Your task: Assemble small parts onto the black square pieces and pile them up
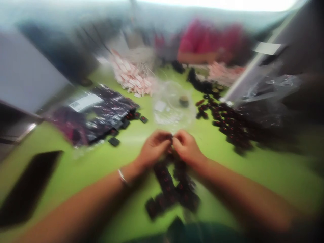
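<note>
My left hand (157, 145) and my right hand (186, 145) meet fingertip to fingertip over the middle of the green table. Both are closed in a pinch around a small dark piece (171, 139), mostly hidden by the fingers and too blurred to name. Below my wrists lies a pile of small black square parts (165, 184) with red marks. Just beyond my fingertips is a clear plastic bag (162, 116) with small white pieces and a dark round item (184, 101) on it.
At left, a clear bag of black parts (108, 114) spills a few onto the table (131, 141). A dark flat slab (30, 185) lies nearer. Black parts (233, 128) are heaped at right. Pinkish-white pieces (134, 76) lie farther back, and a person in pink (202, 40) sits opposite.
</note>
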### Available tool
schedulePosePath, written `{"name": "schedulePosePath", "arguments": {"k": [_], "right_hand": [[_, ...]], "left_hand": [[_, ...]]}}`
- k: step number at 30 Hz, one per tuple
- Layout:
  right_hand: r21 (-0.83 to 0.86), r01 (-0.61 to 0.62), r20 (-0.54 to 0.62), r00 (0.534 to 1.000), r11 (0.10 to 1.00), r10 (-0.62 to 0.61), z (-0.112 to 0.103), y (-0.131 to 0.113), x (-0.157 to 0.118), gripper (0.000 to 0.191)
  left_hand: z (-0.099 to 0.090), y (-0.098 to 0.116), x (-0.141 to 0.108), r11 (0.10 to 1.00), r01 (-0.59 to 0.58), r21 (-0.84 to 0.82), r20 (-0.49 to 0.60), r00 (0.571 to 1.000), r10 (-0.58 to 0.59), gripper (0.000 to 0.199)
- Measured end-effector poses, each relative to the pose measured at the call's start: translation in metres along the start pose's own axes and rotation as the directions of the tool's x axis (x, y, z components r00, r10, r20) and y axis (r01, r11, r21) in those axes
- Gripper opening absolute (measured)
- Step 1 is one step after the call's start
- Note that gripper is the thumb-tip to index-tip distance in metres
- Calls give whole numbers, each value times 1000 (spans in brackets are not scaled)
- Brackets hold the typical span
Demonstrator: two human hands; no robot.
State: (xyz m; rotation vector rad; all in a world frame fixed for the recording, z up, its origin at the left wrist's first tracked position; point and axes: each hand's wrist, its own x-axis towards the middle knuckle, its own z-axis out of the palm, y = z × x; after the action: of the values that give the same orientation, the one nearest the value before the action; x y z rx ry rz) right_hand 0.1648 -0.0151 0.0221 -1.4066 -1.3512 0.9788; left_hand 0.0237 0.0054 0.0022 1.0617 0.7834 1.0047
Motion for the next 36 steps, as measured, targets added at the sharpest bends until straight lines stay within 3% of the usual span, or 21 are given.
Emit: {"name": "schedulePosePath", "arguments": {"k": [5, 7, 11, 17, 23, 30, 33, 36], "right_hand": [[184, -221, 161, 968, 958, 193, -6, -2, -2, 20], [232, -253, 192, 959, 939, 210, -8, -2, -1, 22], [186, -242, 216, 956, 952, 200, -9, -2, 2, 18], [87, -139, 98, 987, 987, 130, -10, -4, 4, 15], [230, -241, 269, 947, 943, 176, -15, -2, 5, 18], [242, -247, 266, 947, 938, 181, -14, -3, 4, 23], [162, -215, 251, 953, 963, 171, -14, -5, 3, 27], [21, -113, 178, 978, 993, 107, -15, -7, 4, 27]], "left_hand": [[0, 3, 2, 984, 66, -168, 51, 997, -58, 32], [-1, 4, 2, 984, 65, -165, 65, 996, -55, 31], [-5, 2, 2, 999, 6, -50, 94, 996, -1, 27], [-7, -2, 1, 989, -83, 120, 87, 994, 72, 23], [-11, -1, 4, 998, 7, -58, 130, 992, 1, 27], [-16, -6, 7, 999, 13, -45, 146, 989, -6, 27], [-13, -6, 4, 999, -28, 33, 152, 988, 22, 24], [-12, 0, 2, 944, -180, 277, 187, 974, 131, 22]]}}
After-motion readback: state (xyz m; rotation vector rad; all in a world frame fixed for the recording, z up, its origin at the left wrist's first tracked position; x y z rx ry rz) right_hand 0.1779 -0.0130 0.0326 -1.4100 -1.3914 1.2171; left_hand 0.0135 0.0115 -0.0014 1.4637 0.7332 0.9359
